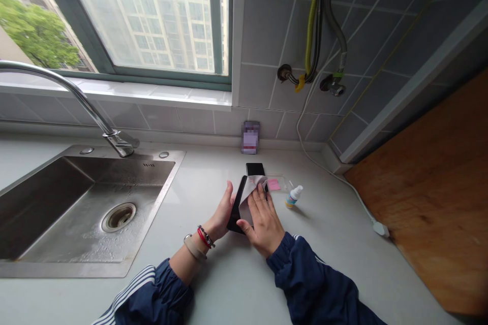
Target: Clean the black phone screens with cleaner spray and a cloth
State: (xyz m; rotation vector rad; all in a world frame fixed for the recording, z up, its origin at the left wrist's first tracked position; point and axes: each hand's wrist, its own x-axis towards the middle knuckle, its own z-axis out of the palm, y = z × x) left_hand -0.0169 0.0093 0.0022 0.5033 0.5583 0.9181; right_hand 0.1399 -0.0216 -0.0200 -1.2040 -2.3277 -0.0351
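A black phone (254, 169) lies on the pale countertop (213, 177), its far end sticking out past my hands. My left hand (222, 215) grips the phone's left edge, fingers curled round it. My right hand (263, 218) lies flat on a white cloth (252, 185) and presses it onto the phone's face, fingers stretched out together. A small white spray bottle (293, 196) lies just right of my right hand. Beyond the phone sits a clear phone case (280, 183) with a pink slip (273, 184) in it.
A steel sink (80, 213) with a curved tap (68, 91) fills the left. A small blurred packet (250, 137) stands against the tiled wall. A white cable (343, 177) runs along the counter to a wooden panel (430, 188) on the right. Hoses (316, 25) hang above.
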